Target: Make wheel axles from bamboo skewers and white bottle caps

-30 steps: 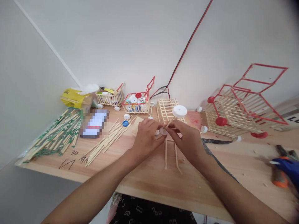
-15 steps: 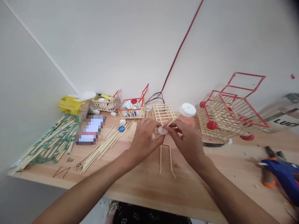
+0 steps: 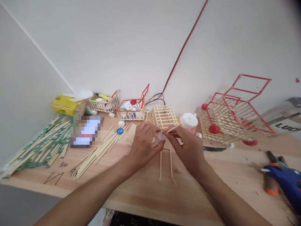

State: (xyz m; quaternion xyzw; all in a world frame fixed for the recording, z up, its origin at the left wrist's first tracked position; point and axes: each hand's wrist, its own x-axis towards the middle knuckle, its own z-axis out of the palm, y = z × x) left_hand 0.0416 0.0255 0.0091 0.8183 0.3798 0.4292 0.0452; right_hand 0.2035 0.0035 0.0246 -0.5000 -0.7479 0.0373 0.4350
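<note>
My left hand (image 3: 142, 145) pinches a small white bottle cap (image 3: 161, 135) above the wooden table (image 3: 145, 191). My right hand (image 3: 188, 147) pinches a thin wooden stick (image 3: 173, 127) whose near end meets that cap. A larger white cap (image 3: 188, 120) sits on the stick's far end. Below my hands a U-shaped stick frame (image 3: 166, 163) lies flat on the table.
Loose sticks (image 3: 101, 149) and green-wrapped chopsticks (image 3: 42, 144) lie at the left by a phone (image 3: 86, 131). Small stick baskets (image 3: 131, 110) with caps stand at the wall. A bare stick crate (image 3: 164, 116), a red-trimmed cart model (image 3: 232, 116) and a blue glue gun (image 3: 284, 180) are near.
The stick has tilted lower, bringing the large white cap down toward the table. Both hands have kept their pinch and dropped slightly in view.
</note>
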